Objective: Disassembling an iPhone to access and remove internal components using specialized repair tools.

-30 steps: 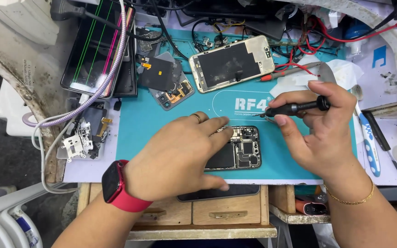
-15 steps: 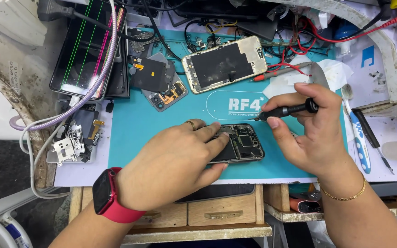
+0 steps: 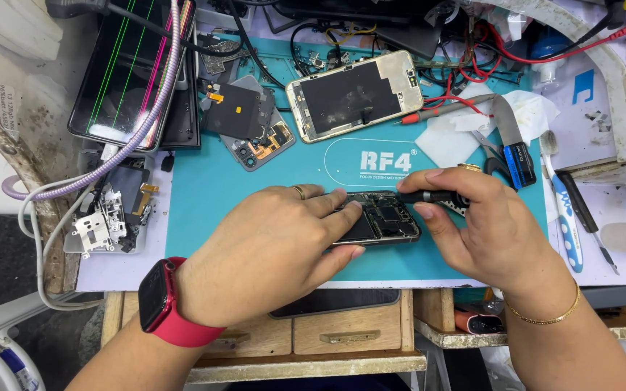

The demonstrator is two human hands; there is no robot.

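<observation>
On the teal mat (image 3: 211,210), an opened phone (image 3: 382,217) is pinned by the left hand (image 3: 269,250). A screwdriver (image 3: 429,196) is gripped in the right hand (image 3: 487,224); the phone's insides lie exposed, its screen unfitted.

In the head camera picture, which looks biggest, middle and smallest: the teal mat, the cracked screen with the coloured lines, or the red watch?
1. Teal mat, clearly the biggest.
2. Cracked screen with coloured lines, leaning at the back left.
3. Red watch on the left wrist, smallest, even though it is nearest the camera.
</observation>
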